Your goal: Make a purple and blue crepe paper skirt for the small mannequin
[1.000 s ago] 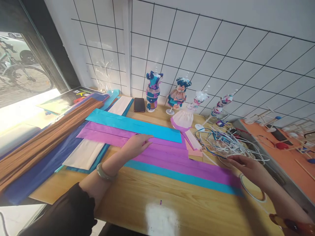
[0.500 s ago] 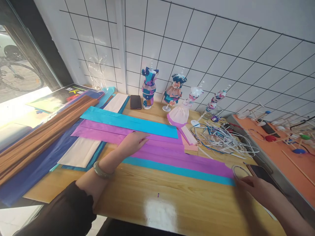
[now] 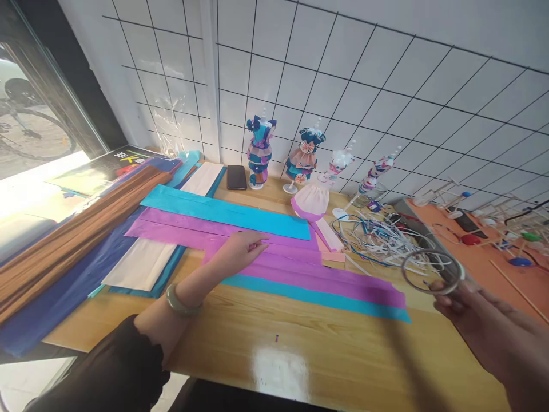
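Note:
My left hand lies flat, fingers out, on a long purple crepe paper strip that rests over a blue strip on the wooden table. My right hand is at the right, lifted off the table, its fingers closed on a clear tape ring held in the air. More purple paper and blue paper lie behind the left hand.
Several small dress forms in paper outfits stand along the tiled wall, beside a dark phone. A tangle of white and blue strips lies at the right. Brown paper, dark blue and white sheets lie at the left.
My right hand has picked the clear tape ring up from the table's right end and raised it. My left hand stays on the purple strip.

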Available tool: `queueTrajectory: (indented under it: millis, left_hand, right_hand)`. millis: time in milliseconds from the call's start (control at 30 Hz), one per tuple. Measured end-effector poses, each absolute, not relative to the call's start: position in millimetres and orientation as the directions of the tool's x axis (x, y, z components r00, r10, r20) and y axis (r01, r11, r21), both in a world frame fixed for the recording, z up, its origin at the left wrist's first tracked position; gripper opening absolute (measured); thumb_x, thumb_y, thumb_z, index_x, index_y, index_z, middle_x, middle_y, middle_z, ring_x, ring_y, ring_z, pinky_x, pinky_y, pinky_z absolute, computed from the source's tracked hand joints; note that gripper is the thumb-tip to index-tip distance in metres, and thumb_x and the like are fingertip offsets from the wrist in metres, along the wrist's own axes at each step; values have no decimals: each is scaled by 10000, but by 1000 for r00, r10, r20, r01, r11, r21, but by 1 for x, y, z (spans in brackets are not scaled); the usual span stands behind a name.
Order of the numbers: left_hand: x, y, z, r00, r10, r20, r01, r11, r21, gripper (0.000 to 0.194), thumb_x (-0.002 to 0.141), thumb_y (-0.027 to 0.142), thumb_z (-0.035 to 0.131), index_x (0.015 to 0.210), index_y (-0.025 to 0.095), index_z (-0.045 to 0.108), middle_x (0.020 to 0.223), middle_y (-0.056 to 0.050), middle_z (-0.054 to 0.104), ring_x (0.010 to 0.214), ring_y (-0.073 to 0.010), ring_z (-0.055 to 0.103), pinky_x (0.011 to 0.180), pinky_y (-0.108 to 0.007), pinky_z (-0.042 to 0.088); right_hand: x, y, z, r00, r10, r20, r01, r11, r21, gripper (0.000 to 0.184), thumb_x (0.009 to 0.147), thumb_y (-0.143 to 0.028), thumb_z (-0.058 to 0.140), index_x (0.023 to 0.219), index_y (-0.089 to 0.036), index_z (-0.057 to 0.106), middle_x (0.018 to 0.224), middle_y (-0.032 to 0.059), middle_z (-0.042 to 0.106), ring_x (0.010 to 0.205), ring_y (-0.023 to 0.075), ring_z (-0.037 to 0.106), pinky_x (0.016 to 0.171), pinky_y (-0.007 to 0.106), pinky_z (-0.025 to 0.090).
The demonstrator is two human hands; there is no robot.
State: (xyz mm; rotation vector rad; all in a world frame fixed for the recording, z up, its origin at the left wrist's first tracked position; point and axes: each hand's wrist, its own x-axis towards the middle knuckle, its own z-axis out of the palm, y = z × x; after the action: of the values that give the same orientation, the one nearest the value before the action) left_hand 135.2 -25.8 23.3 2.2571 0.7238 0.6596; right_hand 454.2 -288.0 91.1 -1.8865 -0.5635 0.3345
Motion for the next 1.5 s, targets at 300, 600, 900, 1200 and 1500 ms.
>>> queueTrajectory:
  millis: [300, 600, 900, 1200, 1500]
  left_hand:
    - [140, -47, 38, 823, 567, 14, 71, -126, 989, 361, 816, 469, 535, 943, 157, 666, 904, -58, 684, 808, -132, 606, 689, -238, 490]
    - [136, -58, 47, 869, 494, -21, 43, -32, 999, 369, 731, 444, 655, 957, 152, 667, 937, -77, 703, 831, -152, 632, 731, -265, 487]
    - [142, -66, 47, 819, 572, 36, 59, -147, 987, 188, 752, 318, 642, 812, 142, 670, 779, -44, 692, 719, -122, 609, 644, -223, 461]
    - [138, -57, 41, 872, 490, -2, 19, -31, 999, 210, 779, 346, 605, 781, 136, 620, 722, -28, 658, 687, -105, 604, 656, -222, 473]
    - [127, -47, 46, 969, 237, -76, 134, -238, 962, 171, 795, 314, 579, 790, 148, 619, 725, -11, 658, 656, -81, 577, 584, -176, 423]
  right_hand:
    - [345, -206, 85, 612, 768, -189, -370, 67, -927, 223, 659, -437, 712, 780, -267, 635, 710, -3, 580, 543, 118, 509, 504, 275, 481]
    - [322, -190, 67, 633, 774, 2, -201, 167, -965, 146, 766, -403, 648, 820, -267, 641, 818, -2, 614, 648, 126, 560, 607, 283, 508]
    - [307, -192, 56, 630, 776, 21, -176, 169, -970, 103, 789, -377, 632, 818, -281, 656, 847, -12, 667, 697, 135, 614, 725, 330, 518]
    - [292, -216, 51, 804, 588, 93, 29, 117, -993, 178, 680, -378, 729, 824, -284, 681, 952, 17, 661, 798, 182, 625, 803, 404, 501]
    - [294, -251, 33, 755, 567, 329, 368, 47, -928, 148, 734, -403, 654, 708, -258, 662, 826, 45, 648, 849, 262, 608, 827, 466, 475]
